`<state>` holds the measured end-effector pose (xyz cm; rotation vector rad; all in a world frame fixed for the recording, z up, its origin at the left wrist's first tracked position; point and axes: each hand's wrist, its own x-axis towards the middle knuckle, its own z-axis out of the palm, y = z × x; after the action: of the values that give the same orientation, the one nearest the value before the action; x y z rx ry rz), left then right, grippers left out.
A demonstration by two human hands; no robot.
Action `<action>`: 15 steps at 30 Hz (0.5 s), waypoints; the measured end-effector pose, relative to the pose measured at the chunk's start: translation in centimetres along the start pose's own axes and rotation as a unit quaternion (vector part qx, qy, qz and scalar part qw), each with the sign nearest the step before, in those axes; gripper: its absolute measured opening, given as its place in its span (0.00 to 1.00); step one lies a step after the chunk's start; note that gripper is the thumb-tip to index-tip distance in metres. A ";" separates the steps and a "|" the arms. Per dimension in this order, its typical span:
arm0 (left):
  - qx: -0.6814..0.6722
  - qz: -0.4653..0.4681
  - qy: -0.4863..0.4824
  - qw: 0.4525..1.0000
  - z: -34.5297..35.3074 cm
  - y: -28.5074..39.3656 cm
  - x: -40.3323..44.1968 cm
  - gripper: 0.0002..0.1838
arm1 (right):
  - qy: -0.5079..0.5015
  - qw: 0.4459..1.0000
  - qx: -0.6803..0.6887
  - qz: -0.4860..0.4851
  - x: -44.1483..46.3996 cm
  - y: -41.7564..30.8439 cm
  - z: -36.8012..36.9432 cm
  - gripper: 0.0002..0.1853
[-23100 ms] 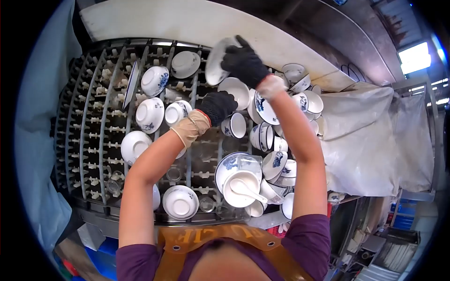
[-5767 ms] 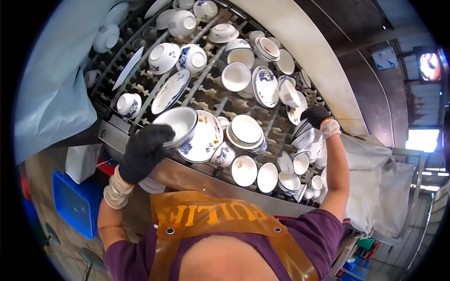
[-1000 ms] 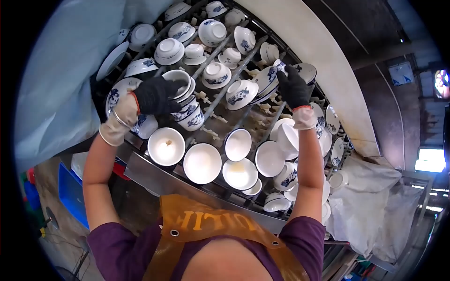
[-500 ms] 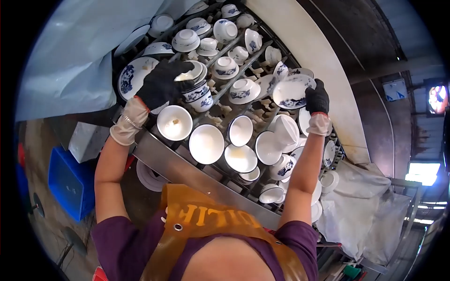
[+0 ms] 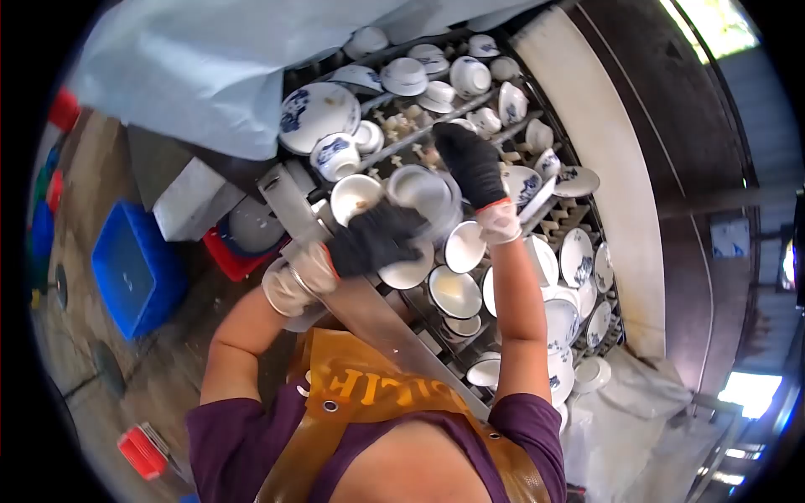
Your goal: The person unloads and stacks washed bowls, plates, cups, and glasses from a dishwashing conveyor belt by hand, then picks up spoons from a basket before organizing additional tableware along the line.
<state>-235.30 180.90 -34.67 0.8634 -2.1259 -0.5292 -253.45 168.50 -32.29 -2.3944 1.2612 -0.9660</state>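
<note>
We see a blurred white bowl (image 5: 418, 193) below and right of the large blue-patterned plate (image 5: 320, 119). Our gloved left hand (image 5: 377, 240), farther below that plate, is at the bowl's near edge; our gloved right hand (image 5: 470, 163), right of the plate, is beside it. We cannot tell whether either hand's fingers grasp anything.

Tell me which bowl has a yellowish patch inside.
The bowl lower right of the left hand, just above a small bowl; the soiled bowl above that hand has a brownish bit instead.

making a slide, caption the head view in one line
Black-gloved left hand and right hand at a rack crowded with bowls and plates.
</note>
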 end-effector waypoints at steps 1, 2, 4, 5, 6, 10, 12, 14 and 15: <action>-0.070 -0.008 -0.015 0.997 1.2 2.2 -0.8 0.23 | -0.046 0.997 -0.023 0.051 1.1 -0.9 -0.5 0.16; -0.164 -0.050 -0.062 0.983 3.0 3.1 -2.1 0.23 | -0.050 0.997 -0.013 0.059 1.9 -1.2 -0.4 0.16; -0.237 -0.069 -0.128 0.961 6.3 5.7 -3.4 0.22 | -0.087 0.994 -0.069 0.022 3.9 -2.5 -0.7 0.14; -0.219 -0.050 -0.153 0.962 7.3 7.1 -3.2 0.21 | -0.101 0.994 -0.050 -0.007 4.4 -3.2 -0.3 0.16; -0.222 -0.053 -0.149 0.962 7.9 7.5 -2.8 0.21 | -0.129 0.992 -0.012 -0.010 5.1 -4.1 0.4 0.18; -0.287 -0.051 -0.216 0.932 9.6 8.1 -2.1 0.18 | -0.198 0.972 0.050 0.117 10.4 -1.7 12.1 0.23; -0.242 0.016 -0.169 0.955 10.0 7.5 -2.5 0.20 | -0.174 0.972 0.069 0.142 11.0 -1.8 15.2 0.25; -0.283 -0.009 -0.108 0.953 9.2 7.4 -3.5 0.23 | -0.111 0.964 0.184 0.154 10.9 -2.6 16.9 0.20; -0.179 0.005 -0.071 0.981 9.2 6.9 -4.3 0.24 | -0.113 0.921 0.325 0.182 10.7 -1.0 19.3 0.20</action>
<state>-243.18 189.53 -38.33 0.6255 -2.0708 -0.9576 -235.70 159.06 -41.45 -1.6336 1.0325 -0.8002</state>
